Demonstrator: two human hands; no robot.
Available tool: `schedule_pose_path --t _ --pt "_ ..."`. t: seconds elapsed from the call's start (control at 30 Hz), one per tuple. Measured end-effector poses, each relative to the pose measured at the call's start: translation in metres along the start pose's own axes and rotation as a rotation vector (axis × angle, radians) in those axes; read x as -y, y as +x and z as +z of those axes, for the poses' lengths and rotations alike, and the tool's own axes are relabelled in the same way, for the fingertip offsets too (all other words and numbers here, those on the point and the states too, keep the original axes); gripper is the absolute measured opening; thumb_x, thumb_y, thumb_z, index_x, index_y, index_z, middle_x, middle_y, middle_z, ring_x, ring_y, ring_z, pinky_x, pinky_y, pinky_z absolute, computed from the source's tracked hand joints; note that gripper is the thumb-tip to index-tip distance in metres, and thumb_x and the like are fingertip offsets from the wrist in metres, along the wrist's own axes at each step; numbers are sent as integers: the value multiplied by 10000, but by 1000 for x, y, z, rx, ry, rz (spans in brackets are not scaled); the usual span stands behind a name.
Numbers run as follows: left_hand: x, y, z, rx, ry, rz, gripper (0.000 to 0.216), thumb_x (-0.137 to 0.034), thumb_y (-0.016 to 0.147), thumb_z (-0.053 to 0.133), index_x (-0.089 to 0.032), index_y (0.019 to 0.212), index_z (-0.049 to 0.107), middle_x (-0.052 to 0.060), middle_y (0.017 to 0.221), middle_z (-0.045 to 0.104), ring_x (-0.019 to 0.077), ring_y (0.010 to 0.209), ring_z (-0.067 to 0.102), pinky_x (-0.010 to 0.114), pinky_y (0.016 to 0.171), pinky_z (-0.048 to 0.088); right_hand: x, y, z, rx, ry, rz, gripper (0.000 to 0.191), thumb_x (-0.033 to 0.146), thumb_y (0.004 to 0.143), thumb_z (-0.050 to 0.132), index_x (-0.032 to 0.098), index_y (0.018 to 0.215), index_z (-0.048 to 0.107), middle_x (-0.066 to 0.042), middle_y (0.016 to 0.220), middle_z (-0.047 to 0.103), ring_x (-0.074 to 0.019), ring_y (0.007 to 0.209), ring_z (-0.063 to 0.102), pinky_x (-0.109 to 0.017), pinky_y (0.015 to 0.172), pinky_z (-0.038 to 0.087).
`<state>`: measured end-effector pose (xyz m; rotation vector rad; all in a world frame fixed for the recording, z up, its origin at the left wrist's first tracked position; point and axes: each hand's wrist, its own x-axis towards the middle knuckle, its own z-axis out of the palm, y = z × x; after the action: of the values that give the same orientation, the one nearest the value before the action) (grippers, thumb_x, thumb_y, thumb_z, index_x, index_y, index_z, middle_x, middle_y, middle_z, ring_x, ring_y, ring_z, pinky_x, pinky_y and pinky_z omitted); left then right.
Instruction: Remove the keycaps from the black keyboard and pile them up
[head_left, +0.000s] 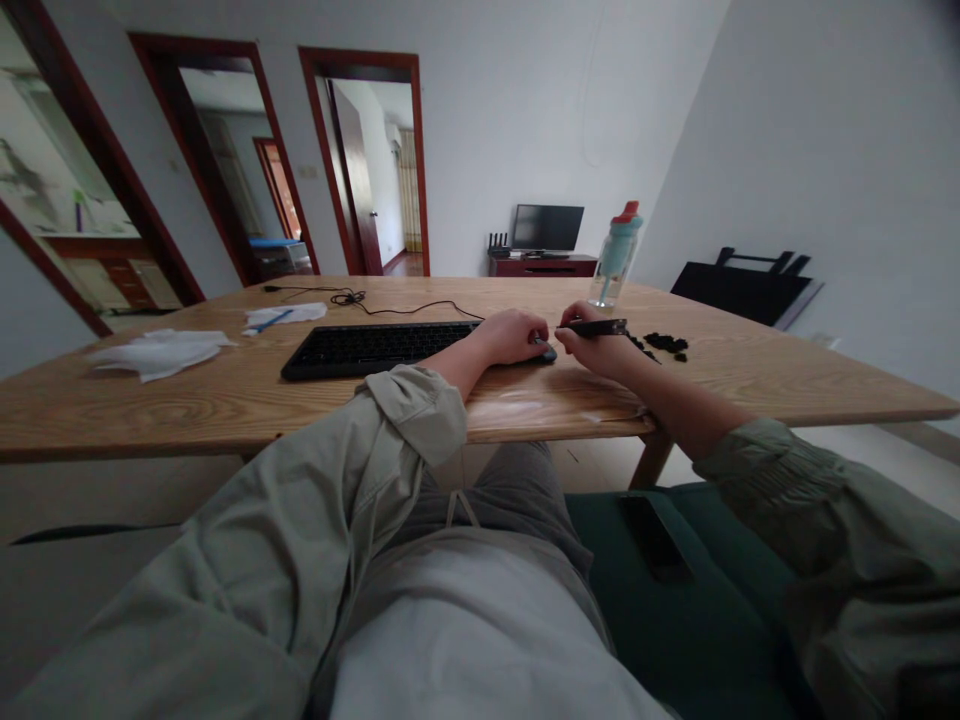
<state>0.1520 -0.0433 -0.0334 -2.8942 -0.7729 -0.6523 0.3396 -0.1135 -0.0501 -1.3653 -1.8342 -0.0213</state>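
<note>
A black keyboard (pixel 375 347) lies on the wooden table (pixel 225 400). My left hand (pixel 514 335) rests on the keyboard's right end with its fingers curled over the edge. My right hand (pixel 596 348) is closed round a slim black tool (pixel 598 326) held level, its tip pointing toward the left hand. A pile of small black keycaps (pixel 666 343) lies just right of my right hand.
A clear water bottle (pixel 616 258) with a red cap stands behind the hands. White tissues (pixel 157 350) and a paper with a blue pen (pixel 281 317) lie at the left. A black phone (pixel 654 538) rests on the green seat beside me.
</note>
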Motion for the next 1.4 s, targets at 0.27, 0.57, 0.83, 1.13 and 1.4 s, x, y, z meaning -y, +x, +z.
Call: schedule_pose_path --t 0.27,0.57,0.83,1.13,1.4 --pt "-7 -1 -3 4 117 120 276 -281 911 568 -220 1106 754 76 1055 744 223 1001 673 307 842 482 5 -2 0 44 28 40 156 376 849 543 238 901 491 -6 693 578 -192 674 542 -318 644 415" --pt "-9 -1 5 11 192 162 305 -291 961 495 -227 1130 742 85 1039 728 226 990 678 317 845 478 -1 -4 3 49 108 62 239 422 861 542 232 1002 509 17 667 577 -168 584 519 -290 570 405" --pt "-14 -1 6 -14 140 139 319 -264 955 479 -209 1099 757 94 1109 735 225 1005 683 310 865 497 -8 -4 -7 117 86 -154 287 377 880 539 191 1080 627 -49 835 674 -184 732 598 -306 695 470" --pt "20 -7 -3 21 0 11 296 -281 865 586 -195 1062 789 61 1021 768 188 922 677 273 869 511 5 -6 -26 340 -22 -125 209 371 790 595 183 783 684 -55 726 665 -198 668 588 -314 635 432" --pt "15 -6 -3 51 -31 -35 326 -235 842 582 -172 1095 778 84 1082 750 207 993 669 288 934 506 25 -5 -30 420 46 -28 163 296 720 540 193 693 664 -37 629 604 -197 633 559 -319 606 410"
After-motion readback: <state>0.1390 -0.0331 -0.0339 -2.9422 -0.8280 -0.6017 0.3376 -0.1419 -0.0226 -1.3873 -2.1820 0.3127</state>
